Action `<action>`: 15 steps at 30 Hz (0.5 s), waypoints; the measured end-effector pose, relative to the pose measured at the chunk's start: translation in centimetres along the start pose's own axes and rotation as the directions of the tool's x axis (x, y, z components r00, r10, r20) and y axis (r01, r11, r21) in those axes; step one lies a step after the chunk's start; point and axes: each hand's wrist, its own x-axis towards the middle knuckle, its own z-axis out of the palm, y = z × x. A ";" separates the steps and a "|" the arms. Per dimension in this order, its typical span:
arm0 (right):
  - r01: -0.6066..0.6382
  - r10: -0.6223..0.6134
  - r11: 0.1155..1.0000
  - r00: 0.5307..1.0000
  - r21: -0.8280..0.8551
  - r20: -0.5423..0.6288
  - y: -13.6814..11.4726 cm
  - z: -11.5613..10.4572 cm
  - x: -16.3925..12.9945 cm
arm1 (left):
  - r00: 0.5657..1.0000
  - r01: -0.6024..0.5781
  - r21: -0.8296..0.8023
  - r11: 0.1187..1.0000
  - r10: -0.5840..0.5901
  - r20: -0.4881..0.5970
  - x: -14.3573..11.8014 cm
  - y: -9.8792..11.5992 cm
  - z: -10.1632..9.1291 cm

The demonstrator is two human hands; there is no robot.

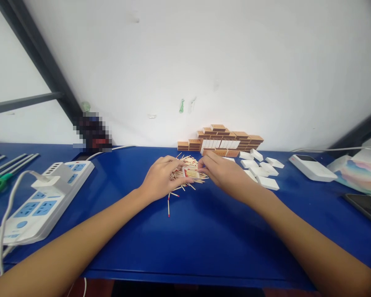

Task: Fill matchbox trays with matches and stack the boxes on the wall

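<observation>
Over the loose matches (185, 181) on the blue table (204, 231), a small matchbox (191, 172) is being pinched between the curled left hand (159, 178) and right hand (224, 172).

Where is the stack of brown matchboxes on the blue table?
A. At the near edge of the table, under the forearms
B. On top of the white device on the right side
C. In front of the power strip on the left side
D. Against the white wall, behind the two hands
D: the stack of brown matchboxes stands along the white wall, beyond the left hand and right hand, which meet over the loose matches.
</observation>
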 end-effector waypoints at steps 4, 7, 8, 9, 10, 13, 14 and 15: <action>0.073 -0.074 0.997 0.997 -0.035 -0.034 -0.9 0.4 -0.1 | 1.000 -0.028 -0.024 0.999 0.028 -0.011 0.0 0.9 -0.1; 0.070 -0.071 0.997 0.996 -0.029 -0.053 -1.1 0.4 -0.2 | 1.000 -0.025 -0.027 0.999 0.025 0.002 0.0 1.0 -0.1; 0.060 -0.061 0.998 0.996 -0.015 -0.059 -1.2 0.3 -0.2 | 1.000 -0.023 -0.029 0.999 0.023 0.003 0.0 0.9 -0.1; 0.049 -0.049 0.999 0.996 0.008 -0.070 -1.2 0.2 -0.2 | 1.000 -0.018 -0.032 0.999 0.018 0.000 0.0 0.8 -0.1; 0.036 -0.033 0.999 0.996 0.038 -0.084 -1.3 0.0 -0.2 | 1.000 -0.011 -0.036 0.999 0.011 -0.005 0.1 0.7 -0.1; -0.009 0.034 0.986 0.988 0.165 -0.152 -1.7 -0.2 -0.1 | 1.000 0.005 -0.045 0.999 -0.006 -0.018 0.1 0.8 -0.1; -0.021 0.057 0.978 0.984 0.209 -0.167 -1.9 -0.1 -0.1 | 1.000 0.003 -0.050 0.999 -0.004 -0.017 0.1 0.9 -0.2; -0.025 0.070 0.970 0.982 0.243 -0.175 -2.1 0.0 -0.1 | 1.000 -0.005 -0.056 0.998 0.004 -0.015 0.1 1.0 -0.2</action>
